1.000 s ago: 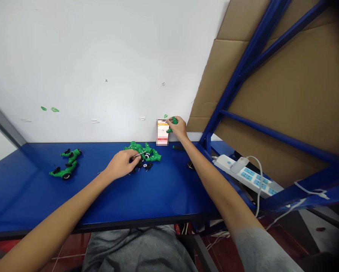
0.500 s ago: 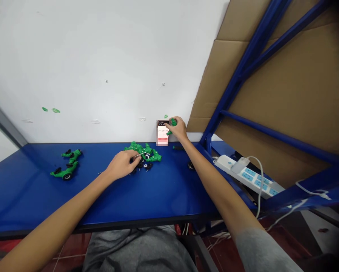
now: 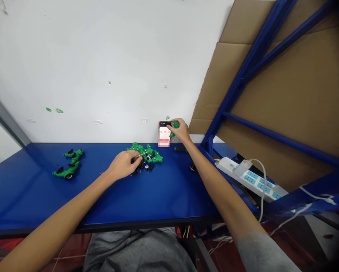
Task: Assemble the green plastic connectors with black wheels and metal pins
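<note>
My left hand (image 3: 126, 163) is closed on a thin metal rod (image 3: 141, 154), which points over a pile of green plastic parts (image 3: 138, 148). Small black and white pieces (image 3: 147, 167) lie beside its fingertips. In my right hand (image 3: 181, 130) is a green plastic part (image 3: 175, 124), partly covered by the fingers. The thumb of that hand is at the screen of a phone (image 3: 164, 136), which stands upright against the wall with timer digits showing. Whether the thumb presses the glass I cannot tell.
Green parts with black fittings (image 3: 69, 172) lie on the left of the blue table (image 3: 124, 202). A black-and-green handle (image 3: 180, 149) and a small dark round item (image 3: 192, 167) are near my right forearm. A white power strip (image 3: 251, 179) with cables is at the right, beside a blue frame (image 3: 228, 98).
The whole view has shifted slightly, so things appear a little further right. Both hands keep their holds, and the right thumb stays by the phone screen.
</note>
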Demonstrator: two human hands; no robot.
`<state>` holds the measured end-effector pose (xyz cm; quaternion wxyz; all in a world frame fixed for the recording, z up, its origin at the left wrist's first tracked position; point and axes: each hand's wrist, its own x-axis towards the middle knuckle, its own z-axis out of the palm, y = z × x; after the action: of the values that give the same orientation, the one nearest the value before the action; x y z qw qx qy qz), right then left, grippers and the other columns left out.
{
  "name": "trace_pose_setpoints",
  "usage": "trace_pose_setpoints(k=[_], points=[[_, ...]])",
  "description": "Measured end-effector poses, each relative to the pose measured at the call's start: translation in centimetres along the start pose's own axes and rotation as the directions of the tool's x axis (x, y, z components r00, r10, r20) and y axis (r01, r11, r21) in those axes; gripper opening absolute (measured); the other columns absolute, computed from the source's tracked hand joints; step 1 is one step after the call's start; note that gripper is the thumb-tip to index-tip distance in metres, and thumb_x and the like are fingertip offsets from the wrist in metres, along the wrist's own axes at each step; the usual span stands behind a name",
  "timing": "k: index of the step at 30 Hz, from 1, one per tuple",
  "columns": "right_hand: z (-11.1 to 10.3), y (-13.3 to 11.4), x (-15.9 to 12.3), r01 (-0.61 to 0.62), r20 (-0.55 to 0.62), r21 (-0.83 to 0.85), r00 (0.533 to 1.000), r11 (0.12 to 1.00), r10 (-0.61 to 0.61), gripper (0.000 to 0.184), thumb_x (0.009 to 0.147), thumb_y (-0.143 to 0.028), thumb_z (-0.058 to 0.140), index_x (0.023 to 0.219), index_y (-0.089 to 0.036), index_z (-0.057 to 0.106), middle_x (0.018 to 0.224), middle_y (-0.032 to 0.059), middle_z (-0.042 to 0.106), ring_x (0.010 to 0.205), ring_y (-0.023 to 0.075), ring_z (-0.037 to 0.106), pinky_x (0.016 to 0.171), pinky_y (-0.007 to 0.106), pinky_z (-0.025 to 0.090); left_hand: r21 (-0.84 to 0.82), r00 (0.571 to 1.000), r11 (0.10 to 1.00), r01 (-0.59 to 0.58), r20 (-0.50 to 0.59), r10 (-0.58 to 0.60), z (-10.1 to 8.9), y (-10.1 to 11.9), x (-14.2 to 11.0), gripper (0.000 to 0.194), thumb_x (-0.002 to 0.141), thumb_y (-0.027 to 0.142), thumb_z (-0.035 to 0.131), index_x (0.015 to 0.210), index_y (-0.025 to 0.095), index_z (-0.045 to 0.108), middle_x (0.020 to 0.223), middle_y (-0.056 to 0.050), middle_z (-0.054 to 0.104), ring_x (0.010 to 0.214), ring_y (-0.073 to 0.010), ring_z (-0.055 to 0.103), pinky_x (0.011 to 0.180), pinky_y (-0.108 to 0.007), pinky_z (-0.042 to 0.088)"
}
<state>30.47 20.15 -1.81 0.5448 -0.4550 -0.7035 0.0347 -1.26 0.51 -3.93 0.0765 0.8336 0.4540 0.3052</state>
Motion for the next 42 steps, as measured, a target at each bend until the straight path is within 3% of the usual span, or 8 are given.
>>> trace_pose_setpoints(k=[10,16,18,21,26,30,36,42], points=[[-0.7,-0.5,0.0,-0.017,0.073,-0.023,0.997,1.000,0.018,0.040,0.072,-0.041,0.080,0.104,-0.024,0.064,0.113,0.0092,0.068,0.110,0.0296,0.065,0.100,0.047,0.053,0.001,1.000,1.000,0.026,-0.007,-0.026,-0.3,0.4,-0.1,0.030,0.104,0.035,0.050,0.081,0.021,0.064,0.078,-0.002,0.068,0.070,-0.0193,0.060,0.065,-0.031,0.037],[-2.8,-3.5,-1.8,-0.147,-0.039,0.135,0.987,0.980,0.153,0.034,0.076,-0.047,0.073,0.099,-0.023,0.064,0.102,0.0064,0.067,0.102,0.0260,0.065,0.094,0.044,0.056,-0.030,0.996,0.996,0.084,-0.017,-0.085,-0.9,0.6,-0.1,0.024,0.098,0.031,0.052,0.100,0.022,0.074,0.086,-0.002,0.072,0.073,-0.0197,0.063,0.068,-0.031,0.043],[-3.3,-5.4,-3.4,-0.269,0.027,0.283,0.962,0.921,0.273,0.034,0.077,-0.051,0.073,0.094,-0.023,0.065,0.088,0.0024,0.064,0.084,0.0213,0.063,0.073,0.036,0.056,-0.051,0.996,0.995,0.091,-0.016,-0.092,-0.9,0.6,-0.2,0.024,0.098,0.032,0.053,0.102,0.022,0.074,0.084,-0.001,0.071,0.071,-0.0189,0.062,0.068,-0.030,0.043],[-3.4,-8.0,-6.1,-0.520,0.306,0.469,0.854,0.714,0.421,0.035,0.074,-0.048,0.074,0.097,-0.023,0.066,0.071,-0.0025,0.054,0.060,0.0150,0.053,0.048,0.025,0.038,-0.106,0.997,0.992,0.072,-0.028,-0.076,-0.7,0.9,-0.2,0.023,0.097,0.033,0.054,0.101,0.021,0.074,0.078,0.000,0.069,0.066,-0.0169,0.059,0.067,-0.029,0.044],[-2.1,-10.4,-9.7,-0.654,0.502,0.621,0.755,0.432,0.421,0.032,0.065,-0.038,0.073,0.091,-0.019,0.071,0.083,0.0025,0.063,0.067,0.0143,0.053,0.049,0.025,0.035,-0.178,0.997,0.984,0.024,-0.065,-0.036,-0.3,1.8,-0.3,0.023,0.097,0.033,0.054,0.100,0.021,0.074,0.075,0.002,0.068,0.062,-0.0142,0.054,0.064,-0.028,0.044],[-1.5,-11.5,-11.2,-0.697,0.581,0.622,0.717,0.358,0.386,0.025,0.069,-0.036,0.071,0.089,-0.020,0.072,0.086,0.0031,0.064,0.071,0.0160,0.053,0.054,0.027,0.039,-0.218,0.998,0.976,0.015,-0.063,-0.029,-0.1,2.2,-0.5,0.024,0.098,0.037,0.059,0.108,0.021,0.073,0.077,0.002,0.068,0.060,-0.0125,0.051,0.062,-0.026,0.044],[-0.9,-13.7,-12.9,-0.652,0.621,0.712,0.758,0.261,0.197,0.020,0.071,-0.031,0.065,0.087,-0.020,0.070,0.083,0.0024,0.060,0.068,0.0160,0.051,0.060,0.029,0.043,-0.269,0.999,0.963,-0.028,-0.042,0.017,0.4,2.4,-0.7,0.028,0.099,0.040,0.063,0.119,0.021,0.072,0.093,-0.001,0.074,0.062,-0.0116,0.052,0.063,-0.025,0.045],[-0.1,-14.7,-14.4,-0.716,0.707,0.678,0.697,0.168,0.118,0.018,0.075,-0.034,0.063,0.089,-0.023,0.064,0.087,0.0041,0.063,0.071,0.0202,0.056,0.058,0.030,0.045,-0.257,0.984,0.951,-0.174,-0.063,0.164,1.3,2.8,-1.1,0.025,0.102,0.039,0.066,0.120,0.023,0.072,0.109,-0.005,0.076,0.068,-0.0122,0.057,0.067,-0.026,0.048]])
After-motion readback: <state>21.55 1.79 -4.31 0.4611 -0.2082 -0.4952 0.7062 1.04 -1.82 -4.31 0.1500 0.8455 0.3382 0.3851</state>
